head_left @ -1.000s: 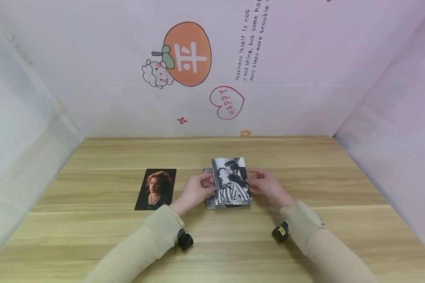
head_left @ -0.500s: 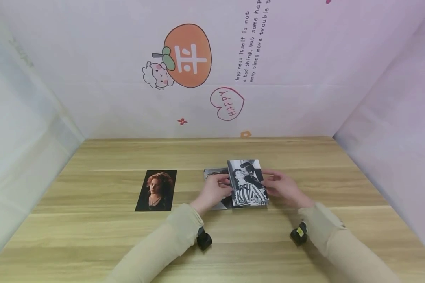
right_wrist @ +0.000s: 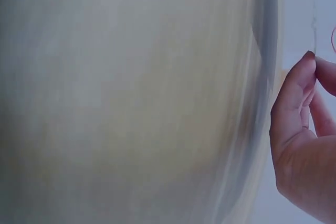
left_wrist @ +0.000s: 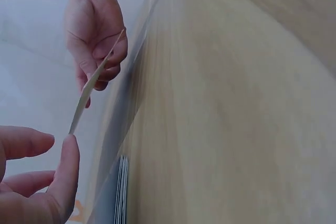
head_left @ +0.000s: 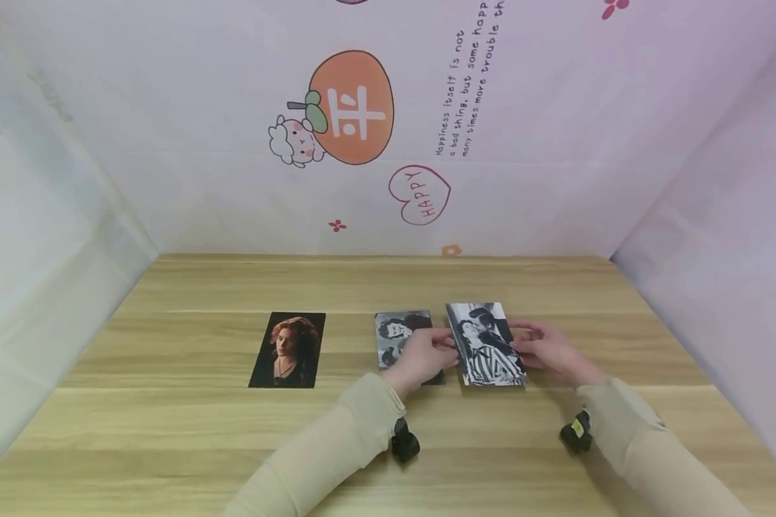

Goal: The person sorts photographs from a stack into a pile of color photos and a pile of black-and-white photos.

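My right hand (head_left: 554,352) pinches the right edge of a black-and-white photo card (head_left: 488,345) showing two people, one in stripes. The card is raised above the table and seen nearly edge-on in the left wrist view. At its left edge is my left hand (head_left: 420,359); in the left wrist view one fingertip (left_wrist: 70,145) touches the card's end while another finger stands apart from it. Beneath and behind the left hand lies a stack of black-and-white photo cards (head_left: 393,327), partly covered; its several thin edges show in the left wrist view.
A dark photo card of a red-haired person (head_left: 287,352) lies flat to the left on the wooden table (head_left: 187,431). White printed cloth (head_left: 233,201) walls rise at the back and sides. Small black cameras (head_left: 404,441) sit at both wrists.
Both hands have carried the striped-figure card to the right, off the stack, uncovering the photo beneath. The left fingers have loosened around its edge. The red-haired portrait stays in place.
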The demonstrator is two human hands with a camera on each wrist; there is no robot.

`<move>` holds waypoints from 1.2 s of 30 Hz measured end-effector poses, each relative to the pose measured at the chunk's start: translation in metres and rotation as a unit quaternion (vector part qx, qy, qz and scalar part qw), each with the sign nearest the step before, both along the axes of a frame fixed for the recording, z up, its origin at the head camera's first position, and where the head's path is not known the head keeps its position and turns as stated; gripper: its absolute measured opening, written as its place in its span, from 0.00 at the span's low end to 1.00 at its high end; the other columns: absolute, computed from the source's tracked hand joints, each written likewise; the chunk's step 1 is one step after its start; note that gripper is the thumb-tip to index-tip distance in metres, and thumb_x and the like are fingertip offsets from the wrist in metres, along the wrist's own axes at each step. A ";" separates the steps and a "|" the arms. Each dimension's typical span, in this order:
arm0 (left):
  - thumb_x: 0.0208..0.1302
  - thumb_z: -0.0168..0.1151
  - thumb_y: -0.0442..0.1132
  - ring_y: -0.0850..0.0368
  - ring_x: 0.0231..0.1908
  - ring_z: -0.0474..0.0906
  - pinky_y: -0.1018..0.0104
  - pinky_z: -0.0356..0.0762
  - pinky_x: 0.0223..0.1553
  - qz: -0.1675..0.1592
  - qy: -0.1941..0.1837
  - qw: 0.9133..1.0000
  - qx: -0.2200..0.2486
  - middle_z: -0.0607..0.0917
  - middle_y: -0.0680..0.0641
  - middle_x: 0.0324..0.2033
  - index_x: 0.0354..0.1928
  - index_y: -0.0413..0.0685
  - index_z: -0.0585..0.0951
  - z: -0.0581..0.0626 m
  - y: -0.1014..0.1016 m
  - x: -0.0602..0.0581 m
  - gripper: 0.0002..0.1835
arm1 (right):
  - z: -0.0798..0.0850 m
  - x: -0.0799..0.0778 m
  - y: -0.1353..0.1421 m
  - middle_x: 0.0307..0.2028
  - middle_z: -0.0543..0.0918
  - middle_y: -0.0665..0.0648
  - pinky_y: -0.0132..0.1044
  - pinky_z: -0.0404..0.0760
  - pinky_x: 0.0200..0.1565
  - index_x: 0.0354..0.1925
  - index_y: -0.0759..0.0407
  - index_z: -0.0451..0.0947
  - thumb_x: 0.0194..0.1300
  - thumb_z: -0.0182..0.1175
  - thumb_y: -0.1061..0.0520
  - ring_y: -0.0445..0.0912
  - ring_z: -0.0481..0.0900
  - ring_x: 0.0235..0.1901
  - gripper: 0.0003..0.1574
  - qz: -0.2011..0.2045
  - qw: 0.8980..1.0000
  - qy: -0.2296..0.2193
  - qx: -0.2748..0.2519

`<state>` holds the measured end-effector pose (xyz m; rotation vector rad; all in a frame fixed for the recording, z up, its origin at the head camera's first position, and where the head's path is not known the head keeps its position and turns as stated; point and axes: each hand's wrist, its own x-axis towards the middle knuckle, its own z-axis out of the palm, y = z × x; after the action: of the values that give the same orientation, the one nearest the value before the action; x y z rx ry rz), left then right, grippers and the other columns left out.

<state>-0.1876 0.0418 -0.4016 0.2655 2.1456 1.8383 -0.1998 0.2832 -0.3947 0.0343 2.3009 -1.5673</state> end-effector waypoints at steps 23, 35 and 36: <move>0.61 0.57 0.29 0.46 0.57 0.74 0.58 0.75 0.58 0.005 -0.022 0.999 -0.033 0.79 0.39 0.55 0.60 0.38 0.74 -0.010 0.030 0.009 0.23 | -0.005 0.001 0.023 0.52 0.73 0.76 0.37 0.83 0.46 0.62 0.78 0.60 0.65 0.53 0.67 0.41 0.78 0.40 0.30 -0.028 0.995 0.015 0.095; 0.59 0.59 0.30 0.49 0.51 0.77 0.63 0.80 0.48 0.021 -0.026 0.999 -0.036 0.81 0.40 0.51 0.58 0.40 0.75 -0.008 0.035 0.008 0.23 | -0.003 0.002 0.025 0.54 0.70 0.78 0.36 0.84 0.45 0.60 0.77 0.64 0.63 0.55 0.65 0.45 0.79 0.41 0.29 -0.039 0.991 0.021 0.127; 0.59 0.59 0.30 0.50 0.51 0.78 0.64 0.80 0.48 0.021 -0.023 0.999 -0.037 0.82 0.40 0.50 0.58 0.39 0.75 -0.008 0.035 0.008 0.22 | -0.002 0.002 0.025 0.54 0.70 0.78 0.36 0.84 0.45 0.60 0.77 0.64 0.63 0.55 0.65 0.45 0.78 0.41 0.29 -0.038 0.991 0.020 0.129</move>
<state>-0.1794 0.0768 -0.4098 0.1625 2.1982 1.7651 -0.1979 0.3082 -0.3972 0.1583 2.5474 -1.3052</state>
